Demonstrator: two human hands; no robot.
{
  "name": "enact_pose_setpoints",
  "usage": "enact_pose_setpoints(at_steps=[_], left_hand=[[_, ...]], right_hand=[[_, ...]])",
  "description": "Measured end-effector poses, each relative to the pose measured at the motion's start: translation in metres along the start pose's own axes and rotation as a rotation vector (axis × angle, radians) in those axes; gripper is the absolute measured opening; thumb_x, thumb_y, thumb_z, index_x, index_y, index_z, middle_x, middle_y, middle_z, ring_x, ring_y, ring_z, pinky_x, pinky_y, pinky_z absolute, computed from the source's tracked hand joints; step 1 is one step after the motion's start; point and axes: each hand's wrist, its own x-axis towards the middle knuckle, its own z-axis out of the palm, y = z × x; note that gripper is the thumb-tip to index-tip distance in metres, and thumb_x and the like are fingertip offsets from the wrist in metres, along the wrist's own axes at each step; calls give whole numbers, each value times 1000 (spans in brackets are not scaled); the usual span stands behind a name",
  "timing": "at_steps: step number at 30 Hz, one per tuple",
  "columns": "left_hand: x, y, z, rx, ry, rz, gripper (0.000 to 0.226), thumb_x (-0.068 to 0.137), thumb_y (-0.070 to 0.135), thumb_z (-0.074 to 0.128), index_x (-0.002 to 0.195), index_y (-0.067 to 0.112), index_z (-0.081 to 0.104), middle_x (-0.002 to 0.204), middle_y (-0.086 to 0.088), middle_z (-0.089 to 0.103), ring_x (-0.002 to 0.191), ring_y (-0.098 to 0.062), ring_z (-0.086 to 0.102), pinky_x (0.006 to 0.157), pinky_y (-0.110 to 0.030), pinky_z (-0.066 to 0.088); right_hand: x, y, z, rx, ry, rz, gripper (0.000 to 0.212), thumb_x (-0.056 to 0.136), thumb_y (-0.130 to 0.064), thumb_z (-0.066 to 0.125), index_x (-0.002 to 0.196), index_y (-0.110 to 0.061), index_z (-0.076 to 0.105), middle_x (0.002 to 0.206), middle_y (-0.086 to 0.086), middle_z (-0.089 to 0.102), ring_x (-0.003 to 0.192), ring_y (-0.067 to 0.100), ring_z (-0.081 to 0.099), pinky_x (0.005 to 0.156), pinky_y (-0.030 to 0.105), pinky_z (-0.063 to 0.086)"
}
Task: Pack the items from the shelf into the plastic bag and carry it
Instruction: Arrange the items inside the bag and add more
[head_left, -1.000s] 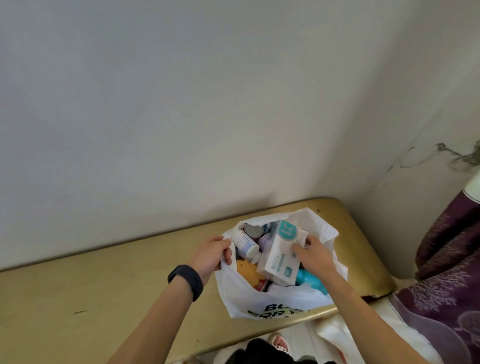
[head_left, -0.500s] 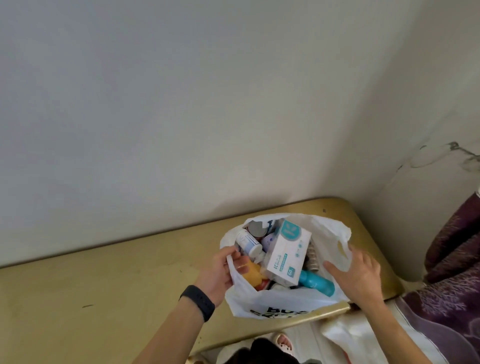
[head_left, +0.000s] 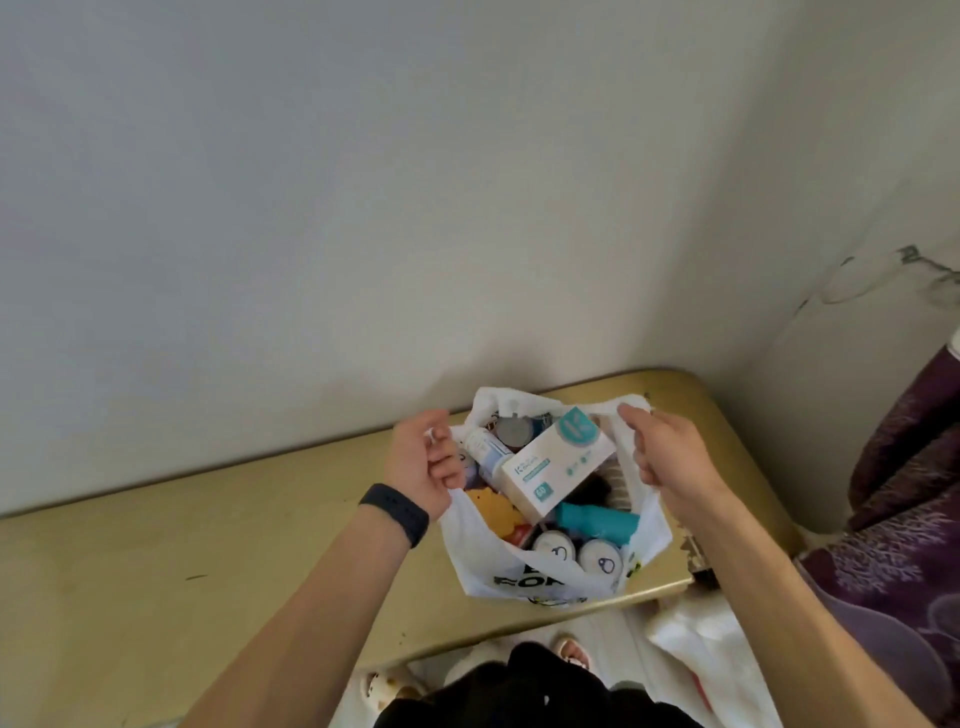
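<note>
A white plastic bag (head_left: 478, 561) with black lettering stands on the right end of the tan shelf (head_left: 156, 545). Inside lie a white and teal box (head_left: 556, 467), a teal bottle (head_left: 597, 519), a white bottle (head_left: 485, 452), an orange soft item (head_left: 493, 512), a grey-lidded jar (head_left: 514, 428) and two white round lids (head_left: 576, 553). My left hand (head_left: 423, 460), a dark band on its wrist, grips the bag's left handle. My right hand (head_left: 665, 452) grips the right handle, and the bag's mouth is spread wide between them.
The shelf runs along a plain white wall into the right corner. A purple patterned cloth (head_left: 904, 519) hangs at the right edge. Below the shelf's front edge are a white cloth (head_left: 696, 649) and my slippered feet (head_left: 569, 644).
My right hand let go of the box, swung out to the right and took hold of the bag's right handle. My left hand shifted up on the left handle, and the mouth spread wider.
</note>
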Motion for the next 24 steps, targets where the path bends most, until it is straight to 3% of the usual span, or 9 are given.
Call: enact_pose_setpoints(at_steps=[3,7,12,16,19,22,24], left_hand=[[-24,71,15,-40,-80,71,35,77,36,61,56,24,35,46,10,21,37,-12,15,48,-26,9],[-52,108,37,14,-113,195,39,78,35,63,56,25,32,47,9,19,39,-11,14,47,-26,9],[-55,70,32,113,-108,244,38,84,32,61,58,25,34,46,10,20,34,-9,15,44,-25,8],[-56,28,14,137,-105,281,29,88,31,60,66,21,45,53,7,32,43,-12,27,46,-24,23],[-61,24,14,166,-108,342,35,90,29,60,63,20,41,54,4,27,50,-16,27,54,-29,27],[-67,19,9,126,-34,344,43,88,28,62,57,24,32,50,7,18,45,-13,14,48,-28,17],[-74,23,0,36,-15,325,44,87,28,61,55,25,32,47,8,18,40,-11,12,44,-27,12]], right_hand=[[3,-73,6,173,-65,-136,32,88,-31,68,69,-22,44,52,-5,28,43,12,21,38,22,19],[4,-117,12,186,-119,-291,36,84,-29,72,75,-31,37,49,-7,30,40,10,24,36,20,22],[-7,-78,-2,277,-202,-258,32,90,-19,68,73,-22,40,55,-5,25,49,13,18,41,23,20],[-23,-40,-7,269,-280,-292,21,92,-19,66,76,-17,53,59,-4,35,58,15,30,61,33,26],[-29,-46,-5,226,-267,-253,35,92,-21,65,65,-21,43,56,-6,30,54,15,24,55,32,22],[-31,-49,-1,116,-186,-204,41,90,-29,68,63,-25,38,52,-11,33,50,14,26,51,29,23],[-33,-53,3,84,-182,-179,37,85,-39,71,69,-33,38,59,-15,38,52,10,33,50,26,29]])
